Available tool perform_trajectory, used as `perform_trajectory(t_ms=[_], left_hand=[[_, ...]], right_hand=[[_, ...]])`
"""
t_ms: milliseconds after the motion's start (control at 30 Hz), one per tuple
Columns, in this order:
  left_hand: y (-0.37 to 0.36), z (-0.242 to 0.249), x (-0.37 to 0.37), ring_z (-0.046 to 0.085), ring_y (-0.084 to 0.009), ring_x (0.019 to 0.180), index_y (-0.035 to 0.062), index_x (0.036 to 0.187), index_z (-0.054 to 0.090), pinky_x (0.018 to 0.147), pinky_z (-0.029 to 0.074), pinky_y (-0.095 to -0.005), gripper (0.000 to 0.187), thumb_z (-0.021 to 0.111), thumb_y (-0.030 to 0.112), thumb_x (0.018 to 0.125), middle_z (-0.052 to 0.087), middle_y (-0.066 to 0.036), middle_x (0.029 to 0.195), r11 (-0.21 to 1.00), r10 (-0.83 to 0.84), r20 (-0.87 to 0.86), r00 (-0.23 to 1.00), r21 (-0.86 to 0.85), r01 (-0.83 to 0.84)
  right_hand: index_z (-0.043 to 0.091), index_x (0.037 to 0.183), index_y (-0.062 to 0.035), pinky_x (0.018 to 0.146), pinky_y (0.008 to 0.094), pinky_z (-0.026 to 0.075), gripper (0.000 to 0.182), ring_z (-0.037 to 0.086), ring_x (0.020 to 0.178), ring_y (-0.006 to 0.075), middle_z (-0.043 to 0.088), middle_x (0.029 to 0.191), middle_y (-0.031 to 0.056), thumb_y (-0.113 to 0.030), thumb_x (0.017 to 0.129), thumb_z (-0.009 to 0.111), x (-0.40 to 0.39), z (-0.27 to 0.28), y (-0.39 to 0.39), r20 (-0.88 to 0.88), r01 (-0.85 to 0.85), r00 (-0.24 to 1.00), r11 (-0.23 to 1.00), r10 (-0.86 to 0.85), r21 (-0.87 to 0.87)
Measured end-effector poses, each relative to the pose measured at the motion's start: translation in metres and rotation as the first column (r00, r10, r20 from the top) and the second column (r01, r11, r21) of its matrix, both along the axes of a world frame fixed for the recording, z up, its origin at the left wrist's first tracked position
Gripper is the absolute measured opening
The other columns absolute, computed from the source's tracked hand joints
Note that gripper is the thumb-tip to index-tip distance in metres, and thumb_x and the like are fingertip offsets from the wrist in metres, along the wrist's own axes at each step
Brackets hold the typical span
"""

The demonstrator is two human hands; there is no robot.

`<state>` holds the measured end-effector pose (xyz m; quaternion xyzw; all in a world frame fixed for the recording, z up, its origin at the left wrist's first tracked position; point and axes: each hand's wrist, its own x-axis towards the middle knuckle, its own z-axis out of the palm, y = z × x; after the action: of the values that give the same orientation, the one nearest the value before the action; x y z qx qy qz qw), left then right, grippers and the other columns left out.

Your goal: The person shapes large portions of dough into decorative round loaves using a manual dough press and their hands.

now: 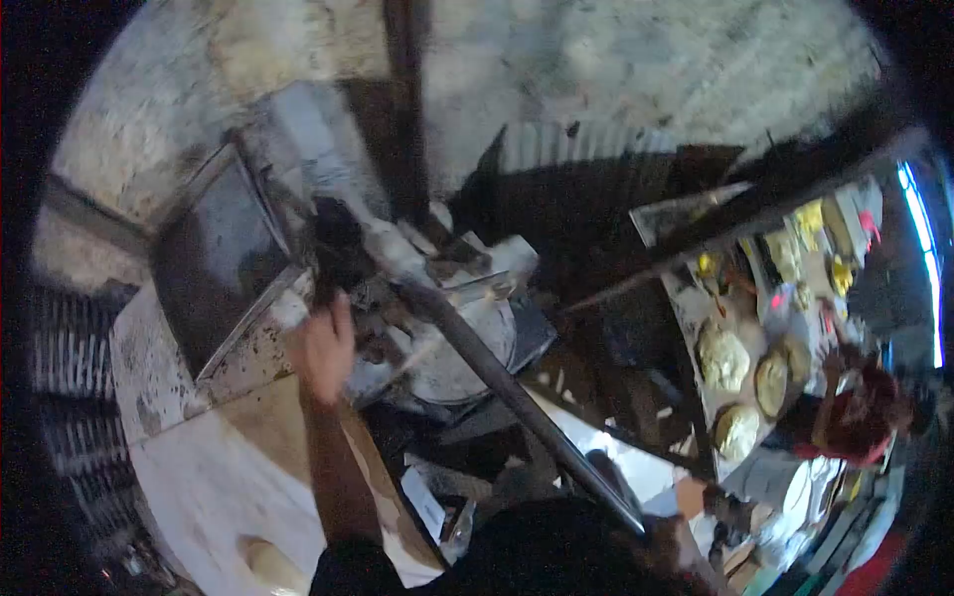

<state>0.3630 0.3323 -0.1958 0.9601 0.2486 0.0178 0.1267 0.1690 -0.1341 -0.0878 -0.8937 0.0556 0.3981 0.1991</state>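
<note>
Long dark pole (pixel 502 384) runs slantwise between the two hands, its upper end by pale machine parts just right of the left hand (pixel 326 353), its lower end just beside the right hand (pixel 678 548). I see the left hand unclenched, fingers extended, in front of those parts; I can't tell whether it touches them. The right hand is too dark and blurred for me to make out its grip. Left of the left hand I have a framed dark panel (pixel 224 263); below it, a pale worktop (pixel 219 472) carrying a rounded lump (pixel 270 566). Beyond the right hand, a person in red (pixel 863 412) is beside another worktop (pixel 740 306) bearing pale lumps (pixel 722 360).
</note>
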Motion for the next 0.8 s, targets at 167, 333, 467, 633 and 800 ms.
perform_trajectory(t_ms=[167, 333, 467, 633, 800], left_hand=[[0.066, -0.08, 0.069, 0.059, -0.0396, 0.07, 0.0008, 0.077, 0.064, 0.07, 0.048, -0.0543, 0.024, 0.063, 0.019, 0.092, 0.063, -0.018, 0.085, 0.662, -0.706, 0.384, 0.595, 0.656, 0.363], [0.076, -0.093, 0.055, 0.055, -0.0296, 0.056, 0.0043, 0.067, 0.059, 0.053, 0.046, -0.0434, 0.023, 0.069, 0.011, 0.087, 0.055, -0.012, 0.069, 0.531, -0.813, 0.413, 0.412, 0.815, 0.233], [0.062, -0.108, 0.009, 0.053, -0.0318, 0.061, 0.0022, 0.073, 0.06, 0.061, 0.045, -0.0429, 0.037, 0.06, 0.029, 0.099, 0.055, -0.012, 0.069, 0.955, -0.281, 0.43, 0.858, 0.213, 0.206], [-0.153, -0.085, -0.097, 0.057, -0.0263, 0.067, 0.0013, 0.098, 0.061, 0.065, 0.048, -0.042, 0.04, 0.056, 0.041, 0.101, 0.061, -0.011, 0.081, 0.76, 0.365, 0.542, 0.757, -0.643, 0.093], [-0.397, -0.098, -0.202, 0.058, -0.019, 0.053, 0.0007, 0.107, 0.063, 0.051, 0.048, -0.039, 0.048, 0.06, 0.047, 0.097, 0.065, -0.011, 0.076, -0.005, 0.477, -0.007, 0.879, -1.0, -0.006]], right_hand=[[0.073, 0.097, -0.0041, 0.064, 0.0411, 0.056, 0.031, 0.069, 0.067, 0.0304, 0.07, 0.075, 0.0161, -0.032, 0.082, 0.075, -0.051, -0.153, -0.053, 0.188, -0.094, 0.981, 0.971, 0.052, 0.222], [0.071, 0.098, -0.0022, 0.065, 0.0431, 0.055, 0.032, 0.069, 0.07, 0.0331, 0.07, 0.077, 0.0179, -0.032, 0.084, 0.073, -0.043, -0.245, -0.041, 0.294, -0.129, 0.955, 0.948, 0.04, 0.29], [0.069, 0.097, -0.0006, 0.065, 0.0439, 0.054, 0.036, 0.069, 0.071, 0.0344, 0.069, 0.077, 0.0188, -0.034, 0.087, 0.071, -0.029, -0.235, -0.031, 0.314, -0.244, 0.938, 0.926, 0.149, 0.288], [0.066, 0.096, 0.0015, 0.064, 0.0449, 0.053, 0.04, 0.068, 0.073, 0.0361, 0.068, 0.076, 0.0199, -0.038, 0.09, 0.068, -0.029, -0.213, -0.033, 0.391, -0.258, 0.914, 0.903, 0.112, 0.343], [0.068, 0.087, -0.0037, 0.061, 0.0433, 0.051, 0.03, 0.065, 0.066, 0.0279, 0.067, 0.073, 0.0119, -0.034, 0.089, 0.064, -0.015, -0.324, -0.058, 0.597, -0.459, 0.789, 0.787, 0.147, 0.413]])
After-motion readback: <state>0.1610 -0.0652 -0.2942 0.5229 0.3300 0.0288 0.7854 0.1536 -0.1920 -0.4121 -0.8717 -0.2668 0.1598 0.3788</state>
